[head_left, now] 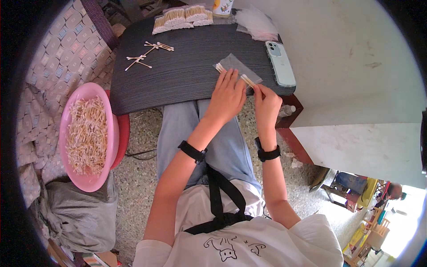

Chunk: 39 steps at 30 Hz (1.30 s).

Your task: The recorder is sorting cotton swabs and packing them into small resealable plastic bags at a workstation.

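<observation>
A small clear plastic bag (231, 61) lies on the near right part of the dark table. My left hand (227, 94) rests over it, fingers stretched out and lying flat. White-tipped cotton swabs (219, 67) poke out beside those fingertips; whether they are inside the bag I cannot tell. My right hand (267, 101) is closed, pinching a few cotton swabs (248, 80) at the bag's near right edge. Several loose cotton swabs (141, 58) lie crossed at the table's left, with a small group (166, 46) just beyond them.
Filled bags of cotton swabs (183, 18) stand along the far edge of the table (178, 82), near a stack of clear bags (257, 23). A phone (281, 66) lies at the right edge. Left of the table, a pink basin (62, 133) holds many swabs. A wall (351, 66) rises at right.
</observation>
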Each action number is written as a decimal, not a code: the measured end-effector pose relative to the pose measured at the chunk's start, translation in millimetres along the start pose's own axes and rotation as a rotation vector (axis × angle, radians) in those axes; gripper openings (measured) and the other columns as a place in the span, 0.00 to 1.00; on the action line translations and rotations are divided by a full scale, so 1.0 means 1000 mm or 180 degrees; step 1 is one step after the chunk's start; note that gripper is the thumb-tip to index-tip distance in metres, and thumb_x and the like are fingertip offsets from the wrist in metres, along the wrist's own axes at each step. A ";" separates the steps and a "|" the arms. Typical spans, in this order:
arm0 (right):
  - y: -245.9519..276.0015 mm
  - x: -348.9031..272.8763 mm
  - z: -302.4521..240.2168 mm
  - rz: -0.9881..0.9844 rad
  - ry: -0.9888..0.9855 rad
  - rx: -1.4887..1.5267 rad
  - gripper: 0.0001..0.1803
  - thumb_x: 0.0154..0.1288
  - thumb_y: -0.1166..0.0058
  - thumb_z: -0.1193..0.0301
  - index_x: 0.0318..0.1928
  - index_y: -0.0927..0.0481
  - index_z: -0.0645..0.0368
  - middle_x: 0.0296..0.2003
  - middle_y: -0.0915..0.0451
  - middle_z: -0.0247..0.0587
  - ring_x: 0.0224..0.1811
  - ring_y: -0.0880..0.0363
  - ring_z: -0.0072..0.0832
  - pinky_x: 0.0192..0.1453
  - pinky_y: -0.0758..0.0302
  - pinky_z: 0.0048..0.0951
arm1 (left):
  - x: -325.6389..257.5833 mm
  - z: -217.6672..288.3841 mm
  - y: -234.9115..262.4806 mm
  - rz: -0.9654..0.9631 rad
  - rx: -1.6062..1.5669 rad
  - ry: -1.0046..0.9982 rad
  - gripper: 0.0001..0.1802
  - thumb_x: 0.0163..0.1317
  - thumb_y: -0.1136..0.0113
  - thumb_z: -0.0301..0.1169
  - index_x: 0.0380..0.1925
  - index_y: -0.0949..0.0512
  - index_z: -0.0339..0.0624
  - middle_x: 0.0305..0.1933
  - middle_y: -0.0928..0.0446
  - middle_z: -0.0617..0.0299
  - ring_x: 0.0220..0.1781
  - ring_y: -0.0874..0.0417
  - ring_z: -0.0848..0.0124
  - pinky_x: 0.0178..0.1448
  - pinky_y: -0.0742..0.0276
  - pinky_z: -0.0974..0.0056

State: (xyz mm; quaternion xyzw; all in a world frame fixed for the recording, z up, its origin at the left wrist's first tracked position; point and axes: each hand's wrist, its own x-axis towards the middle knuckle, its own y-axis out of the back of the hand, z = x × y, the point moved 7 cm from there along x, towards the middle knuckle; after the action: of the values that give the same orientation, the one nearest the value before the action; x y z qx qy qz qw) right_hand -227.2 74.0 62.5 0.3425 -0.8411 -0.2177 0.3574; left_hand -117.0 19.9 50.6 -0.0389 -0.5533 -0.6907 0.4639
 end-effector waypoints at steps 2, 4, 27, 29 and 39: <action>-0.004 0.001 0.000 0.0026 0.0089 0.0002 0.09 0.61 0.44 0.72 0.36 0.18 0.67 0.21 0.22 0.49 0.18 0.26 0.30 0.25 0.31 0.28 | -0.001 -0.001 -0.001 -0.0007 -0.0110 0.0037 0.07 0.64 0.53 0.29 0.37 0.31 0.35 0.59 0.32 0.38 0.65 0.35 0.46 0.71 0.47 0.48; -0.006 0.002 -0.006 0.0046 0.0182 0.0001 0.09 0.60 0.44 0.73 0.36 0.19 0.67 0.23 0.21 0.51 0.20 0.24 0.32 0.26 0.30 0.29 | -0.002 -0.002 0.000 0.0059 -0.0161 0.0017 0.08 0.64 0.53 0.29 0.37 0.31 0.35 0.59 0.33 0.36 0.65 0.36 0.45 0.71 0.46 0.49; -0.016 0.004 -0.006 -0.0060 -0.0004 0.0659 0.07 0.55 0.41 0.79 0.35 0.19 0.67 0.34 0.22 0.48 0.29 0.22 0.36 0.32 0.26 0.31 | -0.005 0.000 0.002 0.0089 -0.0143 -0.0063 0.09 0.62 0.51 0.26 0.38 0.32 0.32 0.61 0.35 0.35 0.65 0.38 0.41 0.70 0.45 0.47; -0.011 0.001 -0.008 -0.0104 0.0055 0.0585 0.07 0.55 0.42 0.79 0.36 0.19 0.67 0.33 0.21 0.47 0.30 0.22 0.37 0.34 0.26 0.32 | -0.005 -0.001 0.002 0.0070 -0.0071 -0.0066 0.09 0.62 0.51 0.27 0.38 0.32 0.32 0.60 0.35 0.35 0.65 0.37 0.41 0.70 0.45 0.47; -0.014 0.006 -0.004 -0.0154 0.0832 0.0346 0.07 0.52 0.43 0.81 0.34 0.20 0.67 0.34 0.21 0.46 0.35 0.22 0.43 0.39 0.25 0.34 | -0.005 0.001 -0.003 0.0115 0.0085 -0.0214 0.09 0.62 0.51 0.27 0.39 0.31 0.31 0.60 0.34 0.35 0.66 0.37 0.43 0.71 0.45 0.48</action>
State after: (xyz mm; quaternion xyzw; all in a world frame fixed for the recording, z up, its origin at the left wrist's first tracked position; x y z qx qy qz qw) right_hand -221.1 59.5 59.4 0.4069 -0.7895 -0.1340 0.4395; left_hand -116.4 23.8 45.8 -0.0659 -0.5769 -0.6731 0.4580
